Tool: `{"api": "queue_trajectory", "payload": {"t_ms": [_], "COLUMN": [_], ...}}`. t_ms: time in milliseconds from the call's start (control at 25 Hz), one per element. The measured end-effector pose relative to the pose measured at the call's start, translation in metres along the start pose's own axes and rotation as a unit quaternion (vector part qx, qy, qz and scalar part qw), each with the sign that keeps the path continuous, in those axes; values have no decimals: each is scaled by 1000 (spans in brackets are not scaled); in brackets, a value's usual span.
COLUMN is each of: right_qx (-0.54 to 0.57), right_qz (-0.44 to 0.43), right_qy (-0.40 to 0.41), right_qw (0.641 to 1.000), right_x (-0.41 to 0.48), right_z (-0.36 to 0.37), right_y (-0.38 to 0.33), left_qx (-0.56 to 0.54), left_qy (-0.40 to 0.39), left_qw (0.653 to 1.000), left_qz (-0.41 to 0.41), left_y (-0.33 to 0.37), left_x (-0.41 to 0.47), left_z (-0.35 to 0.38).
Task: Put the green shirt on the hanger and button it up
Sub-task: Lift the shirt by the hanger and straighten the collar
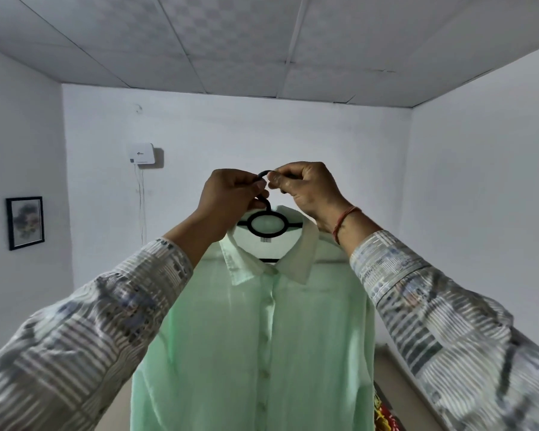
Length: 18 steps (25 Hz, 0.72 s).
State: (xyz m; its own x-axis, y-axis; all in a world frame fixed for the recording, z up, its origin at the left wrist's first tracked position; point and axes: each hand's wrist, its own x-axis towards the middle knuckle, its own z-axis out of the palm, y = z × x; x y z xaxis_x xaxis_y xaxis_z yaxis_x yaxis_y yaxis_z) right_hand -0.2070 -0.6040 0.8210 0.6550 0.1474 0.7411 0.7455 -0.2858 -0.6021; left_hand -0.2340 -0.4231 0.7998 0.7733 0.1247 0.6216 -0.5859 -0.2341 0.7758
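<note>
At centre frame, the left hand and right hand are pinching the hanger hook, fingers curled. Holding it high is likely letting the green shirt hang straight.

Your left hand and right hand pinch the hook of the black hanger and hold it in the air. The shirt hangs directly on the hanger, collar round its neck. Low at your right, the floor carries a red-and-yellow item, only partly visible.
</note>
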Motion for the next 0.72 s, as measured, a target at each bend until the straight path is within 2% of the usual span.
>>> {"api": "queue_trajectory", "payload": {"t_ms": [80,160,280,320,520,600,720], "right_qx": [-17,-74,-252,-286,-337,-342,-422], "right_qz": [30,77,96,83,7,25,68], "right_qy": [-14,-84,-222,-222,-135,-148,-207], "right_qw": [999,991,937,928,932,928,880], "right_x": [-5,-13,-32,-36,-48,-50,-52], "right_z": [-15,-37,-52,-51,-42,-45,-57], "right_y": [3,11,18,18,10,3,-8], "left_qx": [6,4,-1,6,30,15,8], "left_qy": [18,36,55,56,52,48,45], "left_qw": [1000,999,998,998,998,999,999], "left_qz": [-6,-15,-14,-11,-4,3,13], "left_y": [-1,-1,1,3,16,20,23], "left_x": [-3,-4,-6,-7,-13,-14,-15], "left_z": [-3,-9,-18,-20,-24,-29,-39]}}
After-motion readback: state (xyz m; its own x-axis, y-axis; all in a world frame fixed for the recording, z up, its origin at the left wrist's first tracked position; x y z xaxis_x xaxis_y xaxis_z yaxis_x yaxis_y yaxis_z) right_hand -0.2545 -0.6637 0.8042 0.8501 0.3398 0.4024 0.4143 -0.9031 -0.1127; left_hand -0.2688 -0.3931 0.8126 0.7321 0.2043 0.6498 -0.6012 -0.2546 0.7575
